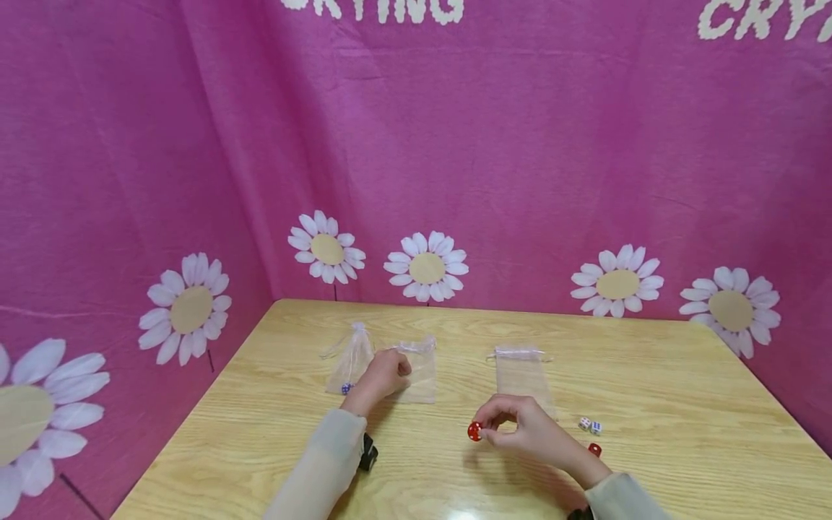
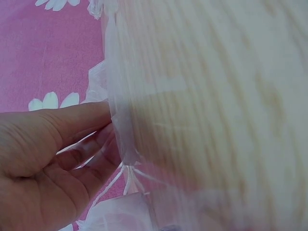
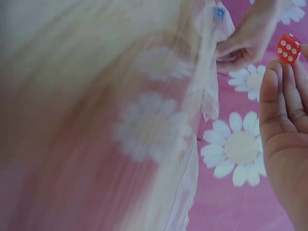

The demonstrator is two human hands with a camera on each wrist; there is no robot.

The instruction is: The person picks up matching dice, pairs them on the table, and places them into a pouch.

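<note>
My right hand [image 1: 529, 431] pinches a red die [image 1: 474, 431] with white dots between thumb and fingertips, raised over the table. In the right wrist view, the face with several white dots shows on that die [image 3: 288, 48]. My left hand [image 1: 385, 373] is at the middle sheer drawstring pouch [image 1: 421, 368], which lies flat. The left wrist view has its thumb and fingers [image 2: 89, 115] pinching the pouch's thin fabric. Just left of that hand lies another sheer pouch [image 1: 354, 357] with blue dice [image 1: 347, 388] inside, its top gathered.
A third sheer pouch [image 1: 520, 372] lies flat beyond my right hand. Two white dice [image 1: 590, 425] sit to the right of that hand, and another red die [image 1: 594, 450] is close to the right wrist. A pink curtain with daisies [image 1: 425, 267] borders the wooden table [image 1: 650, 375].
</note>
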